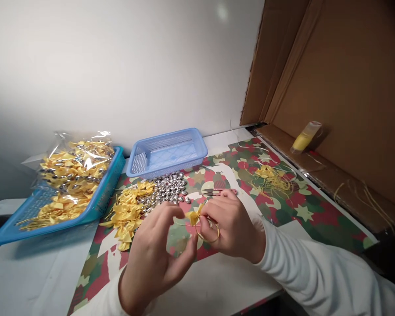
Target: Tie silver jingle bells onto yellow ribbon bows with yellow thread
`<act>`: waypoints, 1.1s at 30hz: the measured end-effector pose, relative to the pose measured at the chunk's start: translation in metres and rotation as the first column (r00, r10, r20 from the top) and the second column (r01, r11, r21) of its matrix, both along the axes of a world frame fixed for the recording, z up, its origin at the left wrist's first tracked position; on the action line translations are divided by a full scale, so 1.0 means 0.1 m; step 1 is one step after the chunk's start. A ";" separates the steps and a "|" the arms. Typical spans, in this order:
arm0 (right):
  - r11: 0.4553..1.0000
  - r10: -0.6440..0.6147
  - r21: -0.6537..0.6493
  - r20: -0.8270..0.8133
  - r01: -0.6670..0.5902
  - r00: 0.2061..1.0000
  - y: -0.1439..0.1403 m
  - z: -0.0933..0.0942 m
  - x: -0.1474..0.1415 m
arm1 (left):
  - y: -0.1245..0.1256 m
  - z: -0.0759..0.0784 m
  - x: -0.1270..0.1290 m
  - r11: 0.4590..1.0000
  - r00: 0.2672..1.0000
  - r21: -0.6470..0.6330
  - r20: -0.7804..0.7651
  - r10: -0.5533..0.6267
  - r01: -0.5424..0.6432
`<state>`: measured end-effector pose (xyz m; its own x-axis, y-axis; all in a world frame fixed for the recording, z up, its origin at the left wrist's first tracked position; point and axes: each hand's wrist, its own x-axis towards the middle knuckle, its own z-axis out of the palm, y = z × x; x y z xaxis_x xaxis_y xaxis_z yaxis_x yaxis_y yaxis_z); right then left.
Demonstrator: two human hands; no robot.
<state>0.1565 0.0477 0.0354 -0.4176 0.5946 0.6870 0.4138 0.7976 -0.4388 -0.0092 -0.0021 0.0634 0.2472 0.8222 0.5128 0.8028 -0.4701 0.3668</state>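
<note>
My right hand (pixel 228 224) pinches a yellow ribbon bow (pixel 193 217) between thumb and fingers. A loop of thin yellow cord (pixel 206 239) hangs from the bow, curving around my right thumb. My left hand (pixel 163 254) is just left of the bow, its thumb and index finger apart in a wide curve. Its index fingertip is close to the bow; I cannot tell whether they touch. Beyond my left hand lies a heap of yellow ribbon bows (pixel 128 213), and beside it a pile of silver bells (pixel 169 188). Small scissors (pixel 213 192) lie behind my right hand, partly covered by it.
A blue basket (pixel 113 184) at the left holds yellow bows and a clear bag (pixel 79 160) full of bows with silver bells. A light-blue basket (pixel 167 153) stands against the wall. Yellow cords (pixel 276 182) lie at right, below a small bottle (pixel 306 137) on a cardboard ledge.
</note>
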 end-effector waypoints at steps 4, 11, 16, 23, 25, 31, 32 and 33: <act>0.997 0.048 0.052 0.077 -0.052 0.996 -0.03 -0.05 -0.05 | -0.09 -0.05 -0.02 0.994 0.996 -0.108 -0.090 -0.017 0.007; 0.991 0.133 -0.033 0.077 -0.131 0.988 -0.05 -0.08 -0.08 | -0.10 -0.24 -0.08 0.985 0.999 -0.174 0.040 0.017 -0.010; 0.985 0.163 -0.075 0.066 -0.158 0.984 -0.06 -0.08 -0.08 | -0.11 -0.26 -0.07 0.980 0.995 -0.198 0.096 0.017 0.002; 0.975 0.181 -0.129 0.004 -0.179 0.984 -0.06 -0.10 -0.09 | -0.11 -0.25 -0.06 0.983 0.991 -0.183 0.135 0.013 0.012; 0.967 0.205 -0.158 -0.002 -0.202 0.979 -0.06 -0.09 -0.07 | -0.11 -0.24 -0.06 0.982 0.988 -0.189 0.154 0.016 0.014; 0.962 0.221 -0.165 -0.008 -0.219 0.975 -0.04 -0.08 -0.06 | -0.11 -0.22 -0.05 0.979 0.990 -0.202 0.143 -0.002 0.031; 0.964 0.219 -0.154 -0.004 -0.217 0.976 -0.04 -0.09 -0.06 | -0.11 -0.22 -0.06 0.980 0.991 -0.198 0.132 -0.006 0.032; 0.967 0.216 -0.141 0.000 -0.214 0.976 -0.04 -0.09 -0.07 | -0.11 -0.23 -0.06 0.981 0.993 -0.192 0.120 -0.010 0.033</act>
